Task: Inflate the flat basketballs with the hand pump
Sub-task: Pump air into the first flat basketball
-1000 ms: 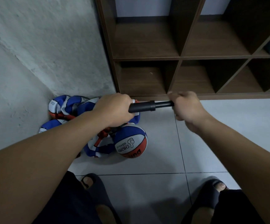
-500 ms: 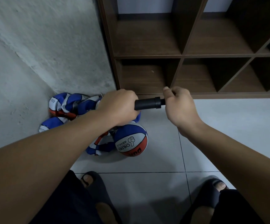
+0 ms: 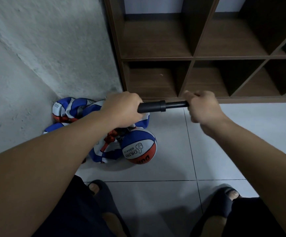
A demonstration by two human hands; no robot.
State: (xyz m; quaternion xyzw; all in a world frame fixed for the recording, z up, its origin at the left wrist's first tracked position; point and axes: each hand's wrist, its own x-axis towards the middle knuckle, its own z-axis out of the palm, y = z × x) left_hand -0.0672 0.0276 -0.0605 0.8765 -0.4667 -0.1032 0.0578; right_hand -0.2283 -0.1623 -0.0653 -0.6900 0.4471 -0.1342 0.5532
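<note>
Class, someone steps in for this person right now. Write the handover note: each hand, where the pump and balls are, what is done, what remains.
Left hand grips the barrel of the hand pump; right hand grips its handle end, rod partly drawn out.
One round basketball lies on the floor tiles, looking inflated.
The flat basketballs are heaped in the corner by the wall and the wooden shelf.
Which ball the pump feeds is hidden under the left hand.
Left: pump up the flat ones.
</note>
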